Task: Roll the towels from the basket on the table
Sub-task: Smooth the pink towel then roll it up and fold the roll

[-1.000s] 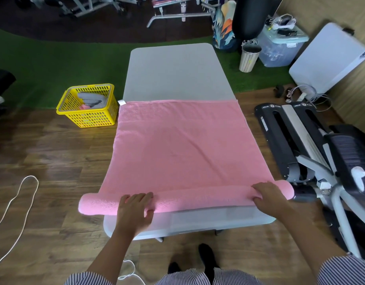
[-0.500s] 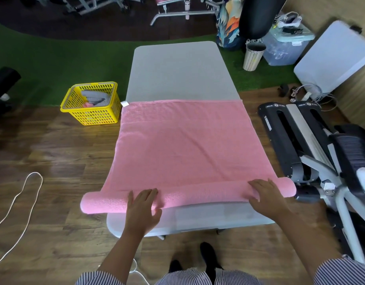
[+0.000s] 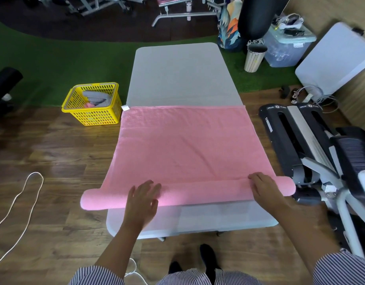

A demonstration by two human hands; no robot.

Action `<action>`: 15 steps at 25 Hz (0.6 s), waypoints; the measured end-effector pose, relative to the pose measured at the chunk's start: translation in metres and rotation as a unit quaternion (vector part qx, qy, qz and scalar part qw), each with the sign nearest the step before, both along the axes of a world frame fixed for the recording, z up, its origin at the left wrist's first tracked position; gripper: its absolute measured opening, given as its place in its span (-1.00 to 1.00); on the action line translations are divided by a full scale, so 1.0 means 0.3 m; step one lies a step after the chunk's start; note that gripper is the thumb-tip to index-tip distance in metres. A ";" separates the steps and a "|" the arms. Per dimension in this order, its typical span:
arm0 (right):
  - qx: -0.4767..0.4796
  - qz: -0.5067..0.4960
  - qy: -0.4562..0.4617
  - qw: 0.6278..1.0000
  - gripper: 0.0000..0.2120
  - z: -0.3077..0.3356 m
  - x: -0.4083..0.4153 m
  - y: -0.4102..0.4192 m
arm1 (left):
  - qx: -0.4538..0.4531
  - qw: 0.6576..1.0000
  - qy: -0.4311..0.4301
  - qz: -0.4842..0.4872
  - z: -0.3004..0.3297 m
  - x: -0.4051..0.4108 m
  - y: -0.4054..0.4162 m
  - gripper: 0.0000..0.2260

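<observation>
While the pink towel point(image 3: 183, 149) lies half-rolled on the grey table point(image 3: 183, 79), the left hand point(image 3: 143, 199) and right hand point(image 3: 265, 189) press flat, fingers spread, on the roll.

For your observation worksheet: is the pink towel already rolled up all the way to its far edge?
No. Only the near end of the pink towel is rolled; the rest lies flat on the table.

A plain pink towel point(image 3: 183, 149) is lying on a pale grey counter point(image 3: 177, 73), beside a yellow basket point(image 3: 93, 116) holding grey towels point(image 3: 96, 97), while blue-and-white striped sleeves point(image 3: 342, 270) are showing.
</observation>
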State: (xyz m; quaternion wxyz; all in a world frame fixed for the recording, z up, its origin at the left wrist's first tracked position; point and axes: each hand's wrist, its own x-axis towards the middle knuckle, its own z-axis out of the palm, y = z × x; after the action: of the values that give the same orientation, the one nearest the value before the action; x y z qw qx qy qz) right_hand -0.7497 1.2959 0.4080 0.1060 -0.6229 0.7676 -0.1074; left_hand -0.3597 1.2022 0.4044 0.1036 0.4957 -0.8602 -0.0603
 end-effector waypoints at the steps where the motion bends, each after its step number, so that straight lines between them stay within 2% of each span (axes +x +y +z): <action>1: 0.006 -0.008 -0.016 1.000 -0.64 -0.003 0.008 -0.003 | -0.001 1.000 -0.007 -0.008 -0.007 -0.003 0.010 -0.57; 4: 0.066 -0.016 -0.072 0.995 -0.53 -0.023 0.016 0.032 | 0.019 0.999 -0.020 -0.021 -0.014 -0.003 0.031 -0.42; 6: 0.073 0.009 -0.048 0.996 -0.52 -0.040 0.004 0.054 | 0.023 0.999 -0.029 -0.011 -0.010 -0.009 0.029 -0.35; 9: 0.072 0.017 -0.042 0.996 -0.52 -0.030 -0.008 0.041 | 0.029 0.999 -0.030 -0.008 0.002 -0.016 0.030 -0.48; 12: 0.132 0.031 -0.034 0.990 -0.48 0.007 -0.014 0.009 | 0.022 0.999 -0.031 -0.030 0.006 0.004 0.022 -0.67; 13: 0.137 0.029 -0.031 0.990 -0.49 0.014 -0.019 0.001 | 0.014 0.999 -0.026 -0.042 0.008 0.010 0.013 -0.67; 15: 0.086 0.025 -0.006 0.996 -0.57 0.006 -0.029 -0.006 | -0.012 0.998 -0.033 -0.057 0.008 0.015 -0.002 -0.64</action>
State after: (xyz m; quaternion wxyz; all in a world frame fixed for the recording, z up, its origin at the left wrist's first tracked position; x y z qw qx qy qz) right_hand -0.7582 1.2940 0.4098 0.1668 -0.6297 0.7576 -0.0423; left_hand -0.3552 1.2015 0.4069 0.0775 0.4464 -0.8906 -0.0393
